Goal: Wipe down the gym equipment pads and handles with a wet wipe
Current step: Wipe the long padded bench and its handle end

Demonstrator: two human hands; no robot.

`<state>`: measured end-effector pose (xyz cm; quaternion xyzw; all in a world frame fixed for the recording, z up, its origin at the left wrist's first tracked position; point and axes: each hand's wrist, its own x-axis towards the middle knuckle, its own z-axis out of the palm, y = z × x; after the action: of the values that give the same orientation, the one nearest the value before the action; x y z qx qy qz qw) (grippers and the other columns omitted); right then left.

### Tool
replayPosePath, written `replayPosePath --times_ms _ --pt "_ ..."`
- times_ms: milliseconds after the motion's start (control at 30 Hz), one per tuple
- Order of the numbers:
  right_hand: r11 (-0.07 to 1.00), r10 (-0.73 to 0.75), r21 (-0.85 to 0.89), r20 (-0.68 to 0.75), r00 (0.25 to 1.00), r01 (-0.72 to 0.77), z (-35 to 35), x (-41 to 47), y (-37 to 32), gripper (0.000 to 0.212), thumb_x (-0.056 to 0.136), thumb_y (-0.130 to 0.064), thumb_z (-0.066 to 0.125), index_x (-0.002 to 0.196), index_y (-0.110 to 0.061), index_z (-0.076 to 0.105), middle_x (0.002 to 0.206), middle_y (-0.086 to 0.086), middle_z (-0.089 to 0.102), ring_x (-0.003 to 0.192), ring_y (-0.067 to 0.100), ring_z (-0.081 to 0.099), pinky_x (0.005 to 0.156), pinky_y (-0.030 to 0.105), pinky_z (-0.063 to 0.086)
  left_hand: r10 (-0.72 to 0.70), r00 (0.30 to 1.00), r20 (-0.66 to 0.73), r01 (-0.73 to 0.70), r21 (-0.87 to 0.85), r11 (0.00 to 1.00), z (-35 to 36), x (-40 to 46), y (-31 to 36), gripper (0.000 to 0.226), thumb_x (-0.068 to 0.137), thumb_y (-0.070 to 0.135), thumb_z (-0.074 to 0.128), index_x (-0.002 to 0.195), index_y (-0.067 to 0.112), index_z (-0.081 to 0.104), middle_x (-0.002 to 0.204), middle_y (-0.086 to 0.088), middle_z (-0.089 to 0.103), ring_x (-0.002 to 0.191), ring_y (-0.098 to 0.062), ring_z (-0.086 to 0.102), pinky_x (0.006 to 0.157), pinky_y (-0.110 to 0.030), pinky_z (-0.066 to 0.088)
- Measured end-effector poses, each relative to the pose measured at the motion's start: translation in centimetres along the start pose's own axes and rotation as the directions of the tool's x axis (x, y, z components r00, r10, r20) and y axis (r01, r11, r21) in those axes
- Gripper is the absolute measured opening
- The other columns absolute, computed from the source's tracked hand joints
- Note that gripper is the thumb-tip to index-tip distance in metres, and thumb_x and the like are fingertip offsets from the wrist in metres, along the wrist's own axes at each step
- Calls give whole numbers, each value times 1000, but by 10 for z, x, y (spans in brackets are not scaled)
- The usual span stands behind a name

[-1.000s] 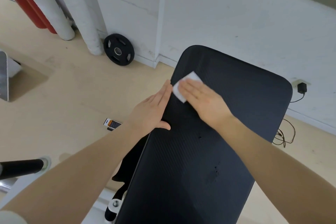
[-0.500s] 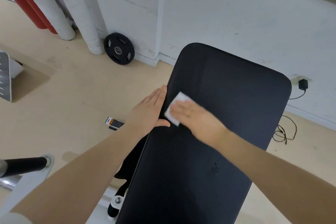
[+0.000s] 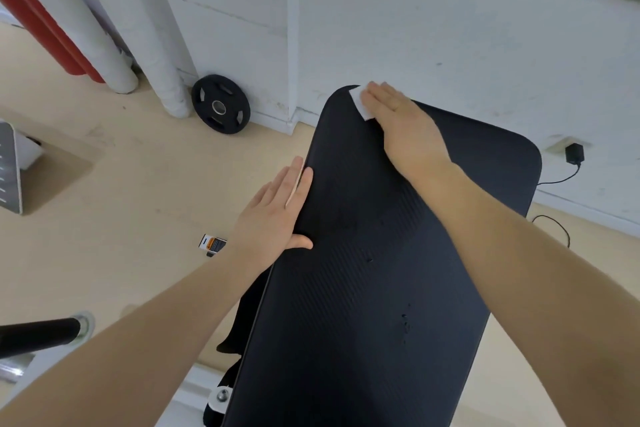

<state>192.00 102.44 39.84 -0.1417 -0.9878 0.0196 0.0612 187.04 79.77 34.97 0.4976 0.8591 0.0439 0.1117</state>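
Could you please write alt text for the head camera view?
A right hand presses a white wet wipe flat on the far left corner of a black bench pad. The left hand rests open on its left edge.

The long black ribbed bench pad (image 3: pixel 374 288) runs away toward the white wall (image 3: pixel 415 28). The small white wet wipe (image 3: pixel 359 103) lies under the right hand's (image 3: pixel 401 125) flat fingers at the pad's far left corner. The left hand (image 3: pixel 277 215) rests on the pad's left edge, fingertips pointing toward the wall. Left of those fingertips, a round black weight plate (image 3: pixel 221 104) seems to lean on the wall
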Motion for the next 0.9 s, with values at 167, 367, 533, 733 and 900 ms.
replayPosePath --times_ms 167,367,533,733,900 --pt "991 -135 0 20 991 135 19 -45 -15 47 83 -5 37 127 4 52 133 19 52 125 36 48 105 48 32 34 999 -23 -31 135 990 -3 2 1 120 41 58 82 136 -2 41 145 -17 40 129 -33 45 101 -44 40" --pt "972 -200 -84 202 959 220 46 -125 -30 73 91 -54 28 143 -3 29 151 11 25 141 23 23 116 38 21 150 988 32 -153 94 984 -9 3 8 116 69 46 75 147 6 -1 153 -9 -15 139 -18 -13 112 -29 -5" --pt "980 -71 -169 178 981 102 39 -99 -29 79 90 -60 17 146 -4 18 154 12 19 142 19 11 118 37 11 79 995 65 -81 28 996 1 8 21 132 64 63 69 143 7 -21 138 -2 -41 132 -12 -31 112 -28 -11" --pt "985 119 -136 88 989 -107 11 -35 -6 76 93 -56 17 148 -9 -6 158 6 -8 145 18 -8 117 32 -3 3 998 67 -8 78 997 -1 8 31 127 69 58 68 144 5 -21 151 -8 -31 143 -24 -20 113 -30 -9" --pt "994 92 -76 140 986 -82 12 -49 -13 71 96 -49 22 148 -8 -3 157 7 -7 145 20 -8 115 32 -6 -17 997 70 12 79 997 -5 6 36 128 68 56 68 144 4 -20 153 -11 -26 143 -25 -18 115 -31 -7"
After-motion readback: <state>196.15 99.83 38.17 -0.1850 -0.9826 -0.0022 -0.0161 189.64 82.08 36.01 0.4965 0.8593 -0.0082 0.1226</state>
